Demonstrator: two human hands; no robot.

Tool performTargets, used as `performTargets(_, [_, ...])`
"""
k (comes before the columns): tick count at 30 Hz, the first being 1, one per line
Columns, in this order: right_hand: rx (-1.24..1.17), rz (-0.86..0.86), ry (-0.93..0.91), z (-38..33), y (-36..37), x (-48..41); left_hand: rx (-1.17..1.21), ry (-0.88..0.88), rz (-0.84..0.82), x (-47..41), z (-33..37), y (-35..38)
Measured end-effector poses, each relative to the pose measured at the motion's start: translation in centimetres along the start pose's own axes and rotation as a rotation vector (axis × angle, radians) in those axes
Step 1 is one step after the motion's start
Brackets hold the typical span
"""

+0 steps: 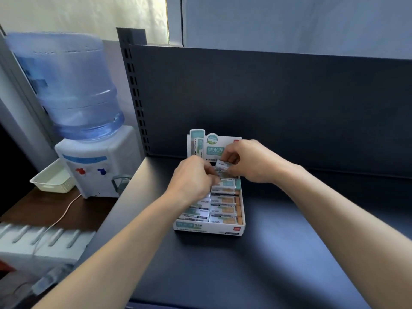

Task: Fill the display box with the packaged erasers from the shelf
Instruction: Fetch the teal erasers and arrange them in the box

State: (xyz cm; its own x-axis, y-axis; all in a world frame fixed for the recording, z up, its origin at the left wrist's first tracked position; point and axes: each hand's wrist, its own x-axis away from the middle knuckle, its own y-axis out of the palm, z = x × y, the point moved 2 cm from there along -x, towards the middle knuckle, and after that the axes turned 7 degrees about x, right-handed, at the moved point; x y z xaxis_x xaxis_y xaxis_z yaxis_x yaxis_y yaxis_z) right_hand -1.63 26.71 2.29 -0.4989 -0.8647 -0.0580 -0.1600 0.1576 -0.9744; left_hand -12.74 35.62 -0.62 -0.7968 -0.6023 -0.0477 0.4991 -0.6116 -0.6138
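left hand (193, 176) curled, right hand (248, 161) pinching eraser (222, 165)

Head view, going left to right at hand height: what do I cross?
White basket → water dispenser → slotted shelf upright → left hand → packaged eraser → right hand, which pinches it. The display box spans both hands, so it is left out.

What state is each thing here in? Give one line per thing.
display box: open, back flap upright, mostly filled, standing on the shelf.
packaged eraser: held above the box's far end.
right hand: pinches the packaged eraser.
left hand: fingers curled at the far rows; grip unclear.
water bottle: inverted on the water dispenser.
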Motion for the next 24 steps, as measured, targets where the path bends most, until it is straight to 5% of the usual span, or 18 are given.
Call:
performTargets(15, [0.069, -0.008, -0.047, 0.2, 0.8, 0.2, -0.092, 0.052, -0.025, -0.1, 0.2, 0.3])
performTargets(21, [0.043, 0.029, -0.023, 0.5, 1.1, 0.5, -0.182, 0.081, 0.096, -0.2, 0.6, 0.4])
performTargets(24, [0.034, 0.060, -0.009, 0.7, 1.1, 1.0, -0.169, 0.092, 0.011, -0.1, 0.5, 0.4])
